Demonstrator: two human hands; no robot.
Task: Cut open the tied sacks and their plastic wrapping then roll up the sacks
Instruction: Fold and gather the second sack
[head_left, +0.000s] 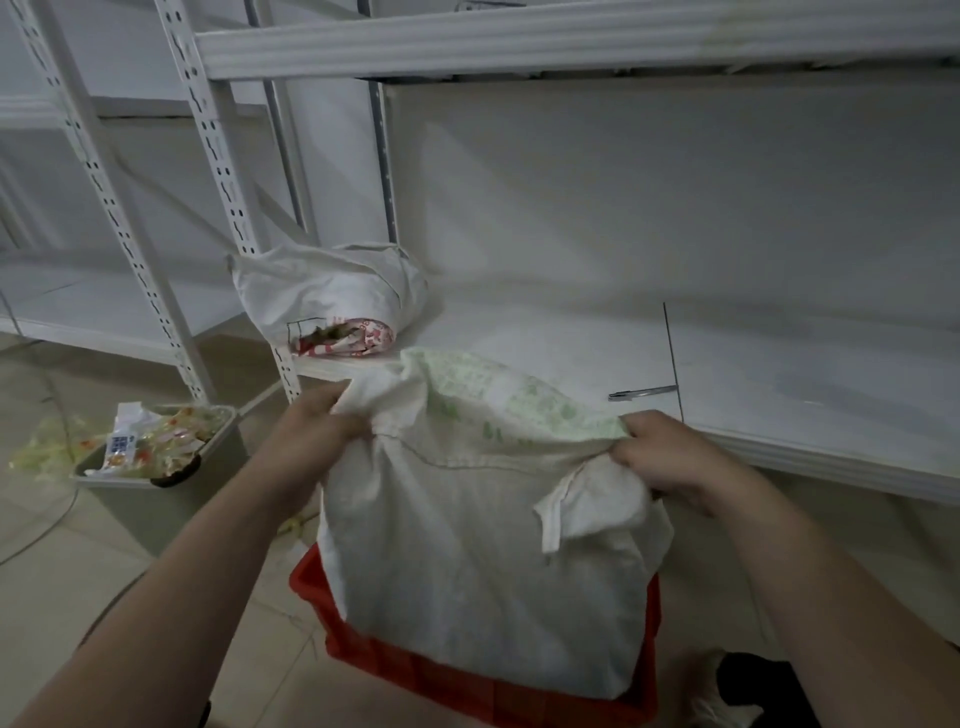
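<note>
A full white cloth sack (483, 561) stands upright in a red plastic crate (467, 680) on the floor. Its mouth is pulled open, and green-printed plastic wrapping (519, 400) shows inside. My left hand (317, 431) grips the left edge of the sack's mouth. My right hand (670, 457) grips the right edge, with cloth bunched in its fingers. A second white sack (327, 291) lies rolled on the shelf behind, red-printed wrapping (348, 338) showing at its open end. A silver cutter (641, 393) lies on the shelf (779, 384) to the right.
White metal shelving surrounds me, with perforated uprights (218, 156) on the left. A grey bin (161, 473) full of plastic scraps stands on the tiled floor at left. A cable runs along the floor beside it.
</note>
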